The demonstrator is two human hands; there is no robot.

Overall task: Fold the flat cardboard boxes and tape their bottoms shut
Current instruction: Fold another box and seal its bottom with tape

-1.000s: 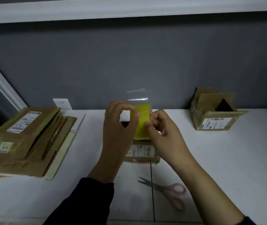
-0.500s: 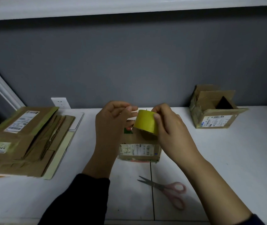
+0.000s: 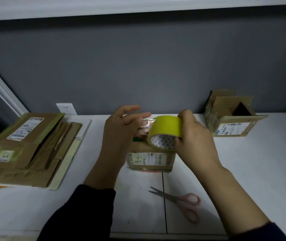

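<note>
Yellow on its outer face, the tape roll [image 3: 164,131] is gripped by the right hand [image 3: 196,146] just right of frame centre, with the thumb curled over the top and the fingers [image 3: 177,142] hooked into the core. A short clear strip [image 3: 146,123] is drawn from it toward the left hand [image 3: 119,134], whose fingers [image 3: 138,117] are nearly straight and spread. The strip's free end lies at those fingertips, but whether it is pinched or merely stuck there cannot be told, since the thumb is hidden. Below both hands, at frame centre, the box [image 3: 149,160] to be taped is stood on the surface [image 3: 251,171], and it is held by neither hand. 3 risks are judged likely. The loose strip could be folded back on itself or left clinging to the fingertips if tension is lost. The unheld box could be pushed along the surface, or its flaps sprung apart, when the tape is pressed down, so that the seam is missed or wrinkled. The scissors [image 3: 178,200] are lying in the lower centre, well apart from both hands, so 1 hand must be freed for the cut, and the strip could snap back onto the roll. The flat boxes [image 3: 31,145] at the left are not yet folded.
</note>
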